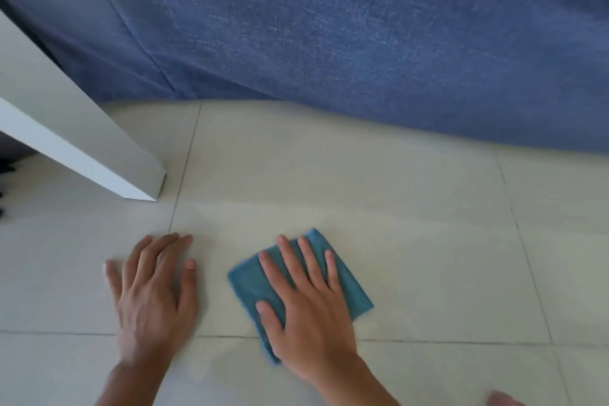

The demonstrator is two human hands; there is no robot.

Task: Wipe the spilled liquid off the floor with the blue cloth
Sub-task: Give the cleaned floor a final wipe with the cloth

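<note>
A folded blue cloth (pixel 354 288) lies flat on the pale tiled floor (pixel 412 241). My right hand (pixel 306 303) presses down on it with fingers spread, covering most of its middle. My left hand (pixel 155 293) rests palm-down on the bare tile to the left of the cloth, fingers apart, holding nothing. A faint sheen on the tiles beyond the hands may be liquid; I cannot tell for sure.
A blue fabric sofa front (pixel 362 43) runs across the back. A white furniture leg (pixel 99 155) slants down to the floor at the left. Dark objects (pixel 5 188) sit at the far left edge. A toe or knee (pixel 502 400) shows at the bottom right.
</note>
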